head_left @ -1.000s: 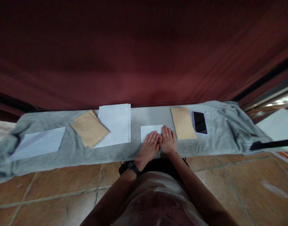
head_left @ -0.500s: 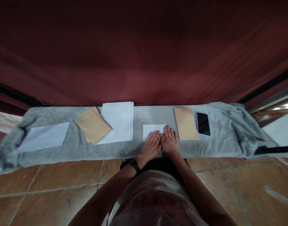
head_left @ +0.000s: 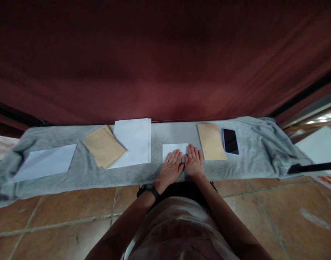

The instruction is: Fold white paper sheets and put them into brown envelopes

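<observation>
My left hand and my right hand lie flat side by side, fingers stretched out, pressing on a small folded white paper on a grey cloth. The paper's far edge shows beyond my fingertips; its near part is hidden under my palms. A black watch is on my left wrist. Just right of my right hand lies a brown envelope.
A black phone lies right of the brown envelope. Left of my hands sit a stack of white sheets, brown envelopes and a white envelope. A dark red curtain hangs behind. Tiled floor runs below.
Both hands stay flat on the paper in the same place. Only the view has shifted slightly.
</observation>
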A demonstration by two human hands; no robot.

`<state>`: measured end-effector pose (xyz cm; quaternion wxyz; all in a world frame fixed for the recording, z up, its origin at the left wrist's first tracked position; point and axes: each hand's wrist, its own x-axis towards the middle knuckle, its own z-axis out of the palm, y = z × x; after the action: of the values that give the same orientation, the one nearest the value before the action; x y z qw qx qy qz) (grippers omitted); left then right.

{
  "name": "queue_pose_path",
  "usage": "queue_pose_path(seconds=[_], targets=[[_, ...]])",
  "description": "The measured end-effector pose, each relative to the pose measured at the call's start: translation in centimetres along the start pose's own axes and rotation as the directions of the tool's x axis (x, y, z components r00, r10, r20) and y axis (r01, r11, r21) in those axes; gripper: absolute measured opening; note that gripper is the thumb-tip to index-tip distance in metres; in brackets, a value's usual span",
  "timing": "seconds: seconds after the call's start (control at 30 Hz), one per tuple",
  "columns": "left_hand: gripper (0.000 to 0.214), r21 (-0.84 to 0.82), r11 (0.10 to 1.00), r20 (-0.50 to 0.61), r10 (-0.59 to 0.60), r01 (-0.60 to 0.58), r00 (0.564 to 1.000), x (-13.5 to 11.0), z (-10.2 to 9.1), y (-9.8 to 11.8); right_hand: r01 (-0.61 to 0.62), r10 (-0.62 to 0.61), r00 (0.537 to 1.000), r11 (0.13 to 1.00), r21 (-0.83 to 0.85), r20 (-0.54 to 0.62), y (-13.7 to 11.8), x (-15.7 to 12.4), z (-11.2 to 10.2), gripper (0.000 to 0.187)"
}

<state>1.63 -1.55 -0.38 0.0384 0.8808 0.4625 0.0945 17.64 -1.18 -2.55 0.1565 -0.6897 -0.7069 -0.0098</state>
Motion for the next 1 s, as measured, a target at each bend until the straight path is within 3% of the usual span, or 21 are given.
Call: queue_pose_path(seconds=[0.47,0.63,0.87,1.0], targets=[[0.059,0.038,0.960,-0.090,-0.273,0.277,0.958,-0.1,-0.5,-2.6,-0.024,0.025,0.999,1.000,0.020,-0.030,-0.1,-0.1,-0.1,0.054],[0.059,0.023,0.958,-0.106,-0.281,0.285,0.954,-0.1,-0.4,-2.8,-0.043,0.044,0.998,0.998,0.037,-0.041,-0.3,0.2,-0.5,0.054],[0.054,0.008,0.969,-0.074,-0.245,0.246,0.967,1.0,-0.3,-2.1,0.159,-0.164,0.986,0.980,0.117,0.033,-1.9,0.9,-1.0,0.050],[0.054,0.004,0.970,-0.056,-0.241,0.241,0.969,1.4,0.0,-1.9,0.136,-0.143,0.987,0.985,0.106,0.066,-2.2,0.7,-0.8,0.050]])
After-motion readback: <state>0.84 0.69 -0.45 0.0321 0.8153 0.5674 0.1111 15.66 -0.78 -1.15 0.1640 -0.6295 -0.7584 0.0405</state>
